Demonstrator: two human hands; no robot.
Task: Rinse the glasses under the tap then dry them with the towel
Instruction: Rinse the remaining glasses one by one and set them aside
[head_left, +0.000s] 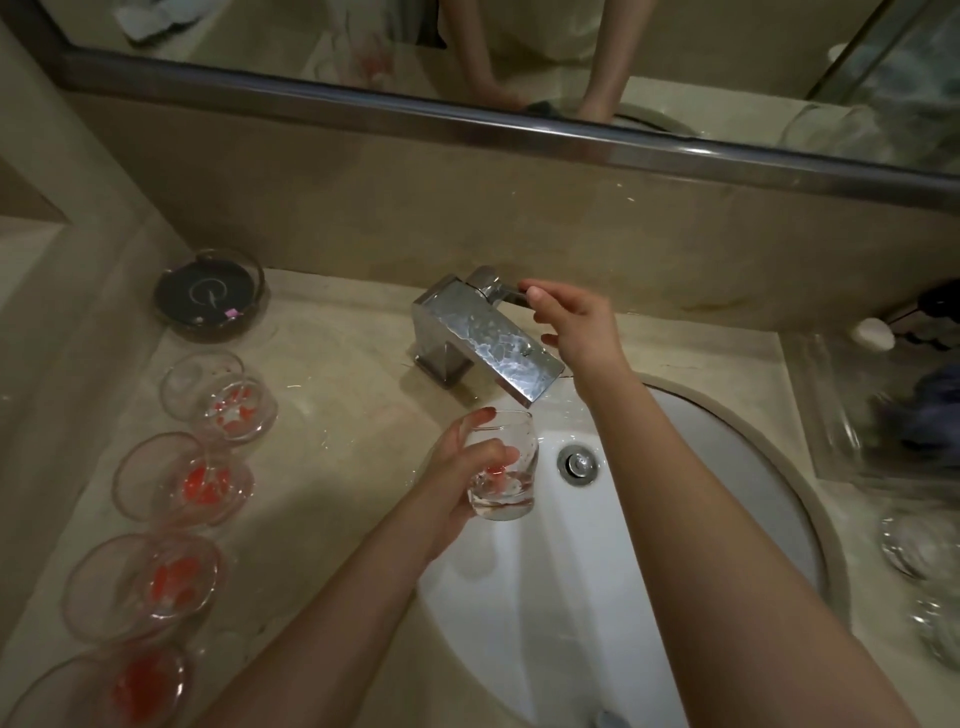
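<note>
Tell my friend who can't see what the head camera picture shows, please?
A person's left hand holds a clear glass under a shiny tap over a white sink, while the right hand touches the tap lever. Four more glasses with red marks line the counter on the left.

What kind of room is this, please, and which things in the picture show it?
Most likely a bathroom, perhaps in a hotel. A white round sink is set in a stone counter, with a chrome tap behind it and a wide mirror on the wall above.
</note>
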